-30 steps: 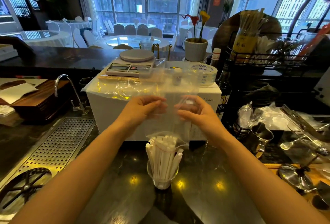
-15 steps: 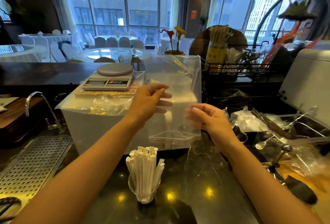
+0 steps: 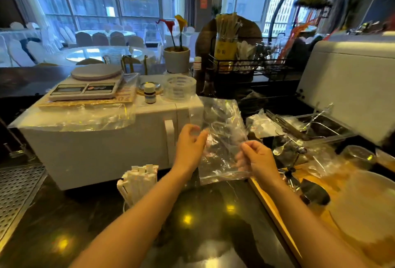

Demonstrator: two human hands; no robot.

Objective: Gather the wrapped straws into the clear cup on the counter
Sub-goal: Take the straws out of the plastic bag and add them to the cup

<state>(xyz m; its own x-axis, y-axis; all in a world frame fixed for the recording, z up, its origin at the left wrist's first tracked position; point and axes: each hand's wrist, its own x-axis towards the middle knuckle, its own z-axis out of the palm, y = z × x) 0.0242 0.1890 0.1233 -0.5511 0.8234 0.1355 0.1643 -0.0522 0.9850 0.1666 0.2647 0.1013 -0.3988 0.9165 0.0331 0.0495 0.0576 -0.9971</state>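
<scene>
Item: wrapped straws (image 3: 140, 179), one upright white bundle, lower part hidden behind your left forearm; the clear cup (image 3: 126, 205) shows only as a faint rim at 7 o'clock from your hands, on the dark bench (image 3: 203, 220) in front of the white appliance (image 3: 102, 145)

Handling, judged: paper-sleeved, very light, stiff along the length, easily creased; sleeves are dry and should not slip. Take them round the middle of the bundle, not by the tips. The cup looks thin and likely tips under a sideways nudge

Item: clear plastic bag (image 3: 222, 139), empty, limp, slick, crinkled, held above the bench at 1 o'clock from the straws

Left hand (image 3: 190, 145): grip pinching the bag's left edge
Right hand (image 3: 256, 158): grip closed on its right edge
</scene>
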